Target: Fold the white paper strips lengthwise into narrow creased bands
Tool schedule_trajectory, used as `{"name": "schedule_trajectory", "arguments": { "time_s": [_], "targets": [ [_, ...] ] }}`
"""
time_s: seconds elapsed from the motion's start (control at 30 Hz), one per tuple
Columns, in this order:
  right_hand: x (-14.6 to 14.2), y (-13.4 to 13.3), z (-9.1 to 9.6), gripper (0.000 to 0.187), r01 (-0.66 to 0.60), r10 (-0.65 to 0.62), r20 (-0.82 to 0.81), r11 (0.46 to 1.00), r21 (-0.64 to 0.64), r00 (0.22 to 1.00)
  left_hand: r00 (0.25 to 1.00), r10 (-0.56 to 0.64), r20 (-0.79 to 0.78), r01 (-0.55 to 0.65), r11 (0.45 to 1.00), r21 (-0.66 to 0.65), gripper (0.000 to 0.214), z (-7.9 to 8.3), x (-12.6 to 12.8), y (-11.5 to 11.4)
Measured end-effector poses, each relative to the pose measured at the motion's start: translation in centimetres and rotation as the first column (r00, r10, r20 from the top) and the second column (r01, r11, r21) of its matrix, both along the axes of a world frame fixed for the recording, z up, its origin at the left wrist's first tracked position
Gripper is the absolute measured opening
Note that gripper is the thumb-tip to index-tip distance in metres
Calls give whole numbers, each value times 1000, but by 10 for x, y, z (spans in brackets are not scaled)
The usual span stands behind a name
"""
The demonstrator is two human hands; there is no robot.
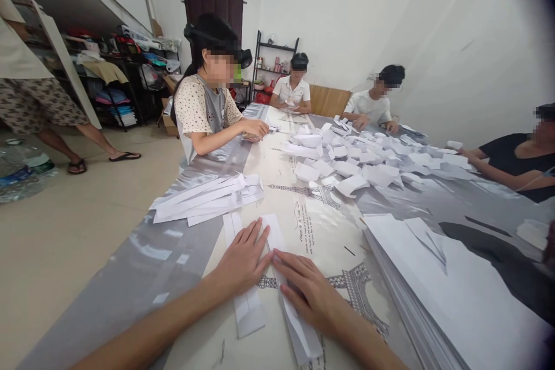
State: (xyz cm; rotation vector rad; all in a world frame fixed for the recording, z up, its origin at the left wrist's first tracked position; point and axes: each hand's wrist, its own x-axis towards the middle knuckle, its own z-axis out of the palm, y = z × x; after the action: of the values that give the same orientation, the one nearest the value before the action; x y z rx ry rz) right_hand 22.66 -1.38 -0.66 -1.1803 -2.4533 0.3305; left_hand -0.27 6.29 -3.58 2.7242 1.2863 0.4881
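Observation:
Two long folded white paper strips lie side by side on the table in front of me. My left hand lies flat with its fingers stretched out, across the upper part of the left strip; its fingertips reach the edge of the right strip. On that right strip, my right hand rests with its fingers extended along the folded edge. The two thumb and index tips nearly meet there. Parts of both strips are hidden under my hands.
A pile of folded strips lies ahead on the left. To my right is a thick stack of white sheets. Many folded paper pieces are heaped farther back. Several people sit around the patterned table; another person stands at left.

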Motion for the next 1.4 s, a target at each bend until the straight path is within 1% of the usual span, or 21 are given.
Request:
{"name": "schedule_trajectory", "arguments": {
  "time_s": [0.07, 0.23, 0.4, 0.5, 0.6, 0.73, 0.83, 1.07, 1.17, 1.27, 1.33, 1.4],
  "targets": [
    [0, 1, 1, 57, -5, 5, 18, 1000, -3, 1000, 1000, -1, 13, 1, 1000, 23, 59, -2, 1, 1],
    [1, 0, -1, 51, 37, -34, 54, 998, -49, 998, 999, 20, 31, -21, 999, 40, 61, -5, 2, 2],
    [1, 1, -1, 51, 31, -28, 44, 996, -84, 999, 997, 27, 66, -29, 999, 22, 65, -4, 3, 2],
    [2, 1, -1, 58, 30, -28, 24, 994, -106, 999, 996, 47, 72, -48, 999, 12, 68, -5, 5, 2],
    [2, 2, -1, 65, 31, -30, 8, 993, -116, 1000, 996, 52, 78, -56, 997, 57, 65, -11, 6, 2],
    [1, 3, -2, 63, 25, -21, 34, 991, -131, 999, 993, 56, 106, -71, 987, 141, 60, -22, 6, 3],
    [1, 3, -4, 64, 6, 0, 44, 992, -125, 999, 991, 56, 119, -74, 985, 155, 60, -25, 6, 4],
    [1, 4, -3, 69, -1, 10, 74, 992, -123, 997, 995, 62, 74, -74, 981, 178, 57, -22, 6, 5],
    [1, 5, -3, 72, -11, 18, 68, 995, -104, 997, 995, 67, 76, -80, 979, 185, 57, -24, 6, 5],
    [1, 5, -5, 72, -7, 18, 87, 993, -120, 996, 995, 62, 84, -77, 980, 181, 58, -24, 5, 7],
    [1, 6, -5, 70, -12, 27, 103, 990, -138, 994, 995, 53, 79, -66, 984, 165, 58, -20, 3, 11],
    [1, 7, -3, 65, -23, 42, 118, 988, -154, 992, 997, 42, 68, -51, 989, 142, 53, -12, 2, 18]
  ]
}}
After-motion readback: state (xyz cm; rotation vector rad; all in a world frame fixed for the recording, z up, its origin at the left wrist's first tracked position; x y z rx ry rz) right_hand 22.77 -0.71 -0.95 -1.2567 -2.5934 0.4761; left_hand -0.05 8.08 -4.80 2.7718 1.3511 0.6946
